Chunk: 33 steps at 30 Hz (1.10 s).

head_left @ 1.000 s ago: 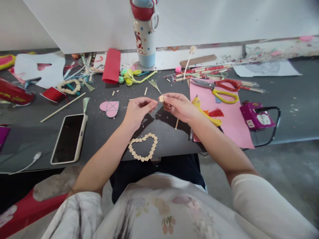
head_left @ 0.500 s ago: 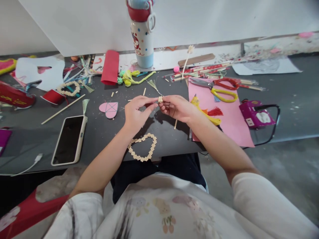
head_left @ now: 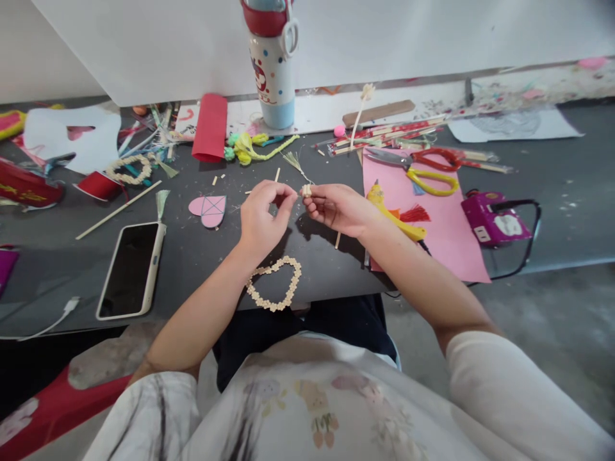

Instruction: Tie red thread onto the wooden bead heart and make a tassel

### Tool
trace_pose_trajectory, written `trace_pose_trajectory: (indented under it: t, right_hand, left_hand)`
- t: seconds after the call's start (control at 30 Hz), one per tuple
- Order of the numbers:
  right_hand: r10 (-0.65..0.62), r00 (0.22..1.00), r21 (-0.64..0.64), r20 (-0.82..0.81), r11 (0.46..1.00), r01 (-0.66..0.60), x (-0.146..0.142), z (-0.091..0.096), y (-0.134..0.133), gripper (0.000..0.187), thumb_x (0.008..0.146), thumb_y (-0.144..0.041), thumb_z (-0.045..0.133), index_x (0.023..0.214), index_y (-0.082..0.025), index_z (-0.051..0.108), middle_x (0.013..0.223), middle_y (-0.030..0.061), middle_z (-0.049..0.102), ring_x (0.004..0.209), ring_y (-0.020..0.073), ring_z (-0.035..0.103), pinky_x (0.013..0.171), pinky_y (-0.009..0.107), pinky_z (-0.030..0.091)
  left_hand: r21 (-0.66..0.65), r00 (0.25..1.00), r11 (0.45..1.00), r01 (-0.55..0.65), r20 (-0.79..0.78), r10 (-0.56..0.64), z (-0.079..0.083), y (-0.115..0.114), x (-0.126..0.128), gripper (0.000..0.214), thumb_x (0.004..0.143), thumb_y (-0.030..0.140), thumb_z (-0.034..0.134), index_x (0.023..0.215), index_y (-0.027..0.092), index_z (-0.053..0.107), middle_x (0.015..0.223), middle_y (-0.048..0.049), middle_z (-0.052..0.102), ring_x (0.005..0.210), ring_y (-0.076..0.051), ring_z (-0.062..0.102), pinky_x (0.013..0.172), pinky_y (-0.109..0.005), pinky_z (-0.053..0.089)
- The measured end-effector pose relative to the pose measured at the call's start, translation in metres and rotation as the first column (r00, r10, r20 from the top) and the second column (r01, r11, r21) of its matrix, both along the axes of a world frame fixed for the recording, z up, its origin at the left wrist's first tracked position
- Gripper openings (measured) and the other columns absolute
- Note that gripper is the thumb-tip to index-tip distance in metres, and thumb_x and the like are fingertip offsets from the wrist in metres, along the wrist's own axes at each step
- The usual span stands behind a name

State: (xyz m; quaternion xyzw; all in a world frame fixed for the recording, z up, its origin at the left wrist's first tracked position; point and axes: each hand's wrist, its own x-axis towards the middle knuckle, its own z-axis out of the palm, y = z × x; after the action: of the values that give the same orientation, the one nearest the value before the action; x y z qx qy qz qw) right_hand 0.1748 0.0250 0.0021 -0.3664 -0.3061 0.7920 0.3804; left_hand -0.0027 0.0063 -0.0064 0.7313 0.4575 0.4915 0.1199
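My right hand (head_left: 340, 208) pinches a small beige ridged piece (head_left: 306, 190) between thumb and fingertips. A pale green tassel (head_left: 294, 161) lies just beyond it on the table, with a thin cord running toward the piece. Just left of the piece, my left hand (head_left: 267, 214) has thumb and forefinger pressed together; whatever is between them, if anything, is too small to make out. Below my left hand, near the table's front edge, lies a beige heart-shaped outline (head_left: 296, 274) of small flower-like bits. A pink heart-shaped card (head_left: 211, 210) wound with dark thread lies further left.
On the right, scissors (head_left: 432, 173) and a yellow glue gun (head_left: 391, 218) lie on pink paper (head_left: 444, 246), beside a purple box (head_left: 494, 221) with a black cable. A bottle (head_left: 273, 77) stands at the back. A phone (head_left: 129, 269) and a thin stick (head_left: 118, 210) are left.
My left fingertips have drawn back slightly to the left, off the beige piece, and closed together. My right hand still holds the piece in nearly the same place.
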Motion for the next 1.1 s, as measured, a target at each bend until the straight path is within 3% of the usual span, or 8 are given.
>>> trace_pose_trajectory:
  t: [0.2,0.5,0.63,0.8,0.9,1.03,1.1]
  right_hand:
    - [-0.025,0.997,0.026,-0.071,0.999,0.027,0.008,-0.002,0.005,0.016,0.084,-0.030,0.065,0.086,-0.014,0.064,0.074,-0.0003,0.062,0.066,0.0050,0.058,0.066,0.015,0.055]
    - [0.041,0.998,0.074,-0.048,0.997,-0.038,0.015,0.007,0.003,0.016,0.082,-0.033,0.063,0.086,-0.017,0.062,0.077,0.0012,0.063,0.066,0.0079,0.060,0.067,0.020,0.057]
    - [-0.114,0.988,0.203,0.102,0.975,0.092,0.018,0.004,0.006,0.016,0.080,-0.035,0.065,0.083,-0.019,0.062,0.083,0.0033,0.066,0.072,0.0117,0.063,0.070,0.027,0.057]
    - [-0.474,0.848,0.514,0.238,0.802,0.304,0.022,-0.005,0.016,0.021,0.082,-0.044,0.061,0.085,-0.024,0.055,0.095,0.0009,0.063,0.080,0.0129,0.063,0.072,0.030,0.053]
    - [-0.626,0.765,0.508,0.152,0.713,0.483,0.027,0.000,0.019,0.018,0.086,-0.043,0.051,0.084,-0.024,0.051,0.098,0.0006,0.059,0.083,0.0136,0.061,0.072,0.030,0.051]
    - [-0.781,0.624,0.441,-0.018,0.554,0.706,0.037,0.013,0.021,0.014,0.086,-0.035,0.047,0.080,-0.022,0.049,0.095,0.0013,0.055,0.080,0.0116,0.055,0.069,0.027,0.047]
    - [-0.795,0.602,0.397,-0.068,0.532,0.748,0.041,0.017,0.022,0.012,0.084,-0.034,0.051,0.077,-0.023,0.050,0.091,0.0007,0.055,0.078,0.0112,0.054,0.065,0.025,0.046]
  left_hand:
    - [-0.126,0.981,0.983,-0.132,0.128,0.148,-0.009,0.011,-0.010,0.017,0.088,0.036,0.060,0.082,0.020,0.060,0.075,-0.0004,0.063,0.065,-0.011,0.058,0.064,-0.025,0.047]
    - [-0.082,0.950,0.952,-0.295,0.080,0.301,-0.012,0.031,-0.032,0.009,0.082,0.027,0.065,0.077,0.020,0.063,0.071,0.0006,0.062,0.067,-0.013,0.057,0.066,-0.027,0.044]
    - [-0.034,0.931,0.936,-0.350,0.102,0.351,-0.013,0.037,-0.040,0.008,0.081,0.025,0.066,0.076,0.020,0.063,0.070,0.0008,0.061,0.066,-0.013,0.056,0.069,-0.028,0.045]
    - [-0.062,0.924,0.923,-0.379,0.033,0.381,-0.009,0.035,-0.040,0.007,0.077,0.019,0.067,0.075,0.020,0.061,0.072,0.0002,0.062,0.068,-0.014,0.055,0.075,-0.030,0.046]
    - [-0.174,0.912,0.895,-0.410,-0.098,0.399,-0.003,0.032,-0.038,0.004,0.082,0.020,0.062,0.078,0.020,0.060,0.078,-0.0016,0.063,0.075,-0.016,0.059,0.079,-0.030,0.047]
    - [-0.242,0.900,0.868,-0.433,-0.163,0.403,-0.001,0.032,-0.036,0.005,0.084,0.021,0.059,0.081,0.019,0.062,0.082,-0.0028,0.065,0.080,-0.016,0.061,0.080,-0.030,0.047]
    - [-0.264,0.904,0.866,-0.424,-0.177,0.389,-0.001,0.032,-0.035,0.008,0.084,0.023,0.058,0.083,0.019,0.065,0.083,-0.0030,0.067,0.081,-0.016,0.061,0.080,-0.030,0.046]
